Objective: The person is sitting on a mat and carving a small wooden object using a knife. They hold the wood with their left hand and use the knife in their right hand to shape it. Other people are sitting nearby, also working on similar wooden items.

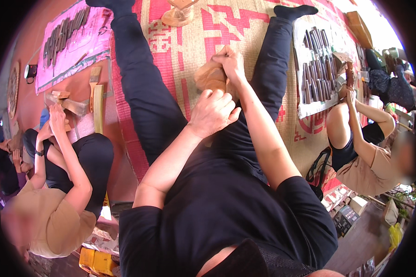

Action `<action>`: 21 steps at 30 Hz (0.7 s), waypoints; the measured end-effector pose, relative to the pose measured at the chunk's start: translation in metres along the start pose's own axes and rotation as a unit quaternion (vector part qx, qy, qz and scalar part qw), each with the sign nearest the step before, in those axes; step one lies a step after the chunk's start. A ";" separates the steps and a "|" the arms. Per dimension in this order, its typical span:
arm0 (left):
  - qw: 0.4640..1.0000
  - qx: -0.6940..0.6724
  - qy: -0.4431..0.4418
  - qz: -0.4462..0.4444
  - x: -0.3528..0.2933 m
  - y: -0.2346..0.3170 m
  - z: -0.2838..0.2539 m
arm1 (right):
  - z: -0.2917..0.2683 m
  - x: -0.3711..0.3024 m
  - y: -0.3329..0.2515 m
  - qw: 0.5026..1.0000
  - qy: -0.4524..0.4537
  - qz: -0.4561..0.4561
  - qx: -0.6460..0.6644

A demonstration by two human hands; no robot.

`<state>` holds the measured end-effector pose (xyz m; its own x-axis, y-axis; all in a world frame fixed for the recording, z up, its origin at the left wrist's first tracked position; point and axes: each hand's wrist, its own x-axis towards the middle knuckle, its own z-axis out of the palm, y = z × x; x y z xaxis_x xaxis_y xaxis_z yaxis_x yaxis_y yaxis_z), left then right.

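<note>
Black short-sleeved shirt (240, 212), dark navy trousers (149, 87), dark socks (295, 12).

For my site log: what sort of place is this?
Probably a wood-carving workshop: slim tools in rows at right, a pink cloth bearing more at left, and a rounded, wooden-looking piece at centre.

The left hand (212, 113) covers part of the wooden piece (207, 76), whose underside stays hidden; what the right hand (230, 64) grips cannot be told. The upper edge cuts off the left sock (108, 3). The heads of the left co-worker (55, 228) and right co-worker (363, 173) are blurred
</note>
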<state>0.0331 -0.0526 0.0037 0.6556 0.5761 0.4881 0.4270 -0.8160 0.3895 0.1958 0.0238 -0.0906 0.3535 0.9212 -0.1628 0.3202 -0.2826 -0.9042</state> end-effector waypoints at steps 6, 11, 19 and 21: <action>1.000 -0.010 -0.001 -0.006 0.000 -0.001 0.000 | -0.009 0.016 -0.005 0.995 -0.001 0.021 0.099; 1.000 0.001 0.007 -0.002 -0.003 0.003 0.005 | -0.002 -0.003 0.006 0.999 -0.033 -0.022 0.023; 1.000 -0.008 -0.001 0.002 -0.002 -0.001 0.002 | -0.007 0.012 -0.004 0.988 -0.021 0.015 0.150; 1.000 -0.003 -0.001 0.003 -0.002 0.000 0.003 | -0.011 -0.004 -0.007 0.990 -0.058 -0.053 0.118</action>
<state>0.0336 -0.0539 0.0005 0.6590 0.5707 0.4899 0.4189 -0.8194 0.3912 0.2014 0.0192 -0.0789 0.2212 0.9707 -0.0938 0.1303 -0.1248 -0.9836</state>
